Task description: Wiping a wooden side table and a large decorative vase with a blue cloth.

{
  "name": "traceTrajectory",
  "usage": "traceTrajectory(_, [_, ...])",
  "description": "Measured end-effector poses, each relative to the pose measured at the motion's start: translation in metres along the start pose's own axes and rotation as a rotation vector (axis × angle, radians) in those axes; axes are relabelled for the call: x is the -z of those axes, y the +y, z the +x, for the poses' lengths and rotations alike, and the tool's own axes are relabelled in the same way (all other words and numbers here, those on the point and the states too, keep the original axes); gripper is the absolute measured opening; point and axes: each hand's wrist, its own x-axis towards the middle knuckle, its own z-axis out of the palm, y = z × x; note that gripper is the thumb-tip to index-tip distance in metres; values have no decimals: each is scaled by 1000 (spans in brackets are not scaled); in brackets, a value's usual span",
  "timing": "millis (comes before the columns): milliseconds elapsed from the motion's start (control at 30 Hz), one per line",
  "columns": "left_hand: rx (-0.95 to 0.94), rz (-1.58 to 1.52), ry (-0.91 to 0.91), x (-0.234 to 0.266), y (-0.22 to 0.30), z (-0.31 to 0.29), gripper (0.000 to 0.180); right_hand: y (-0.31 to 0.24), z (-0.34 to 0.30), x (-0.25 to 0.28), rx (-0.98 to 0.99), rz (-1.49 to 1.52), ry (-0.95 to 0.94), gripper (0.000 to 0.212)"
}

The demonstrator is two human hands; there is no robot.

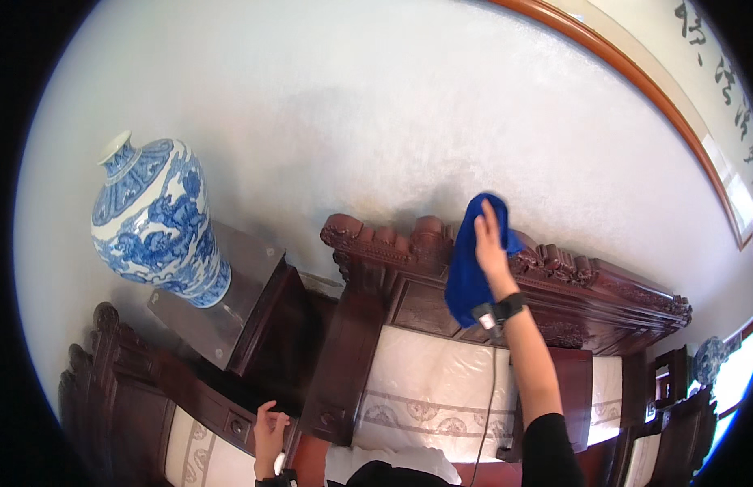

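Note:
My right hand [491, 250] lies along a blue cloth [467, 280], pressing it against the carved top rail of a dark wooden sofa [555, 261]. The cloth hangs down over the sofa's backrest, its lower part below my palm. How the thumb and the undersides of the fingers grip it is hidden. Low in the view, my left hand [269, 428] is empty, with its fingers loosely bent and apart. It hovers near the arm of a second carved wooden seat [133, 406].
A tall blue-and-white porcelain vase [161, 219] stands on a dark side table [254, 272] at the left, between the two seats. Pale patterned cushions [429, 381] line the sofa. A thin cable [487, 398] runs down from my right wrist. A framed scroll [677, 77] hangs upper right.

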Motion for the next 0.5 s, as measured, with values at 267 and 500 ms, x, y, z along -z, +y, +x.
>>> traceTrajectory(267, [42, 3, 74, 14, 3, 10, 29, 49, -11, -51, 115, -880, -108, 75])
traceTrajectory(500, [35, -39, 45, 14, -9, 16, 30, 43, -21, -46, 296, -942, -113, 75])
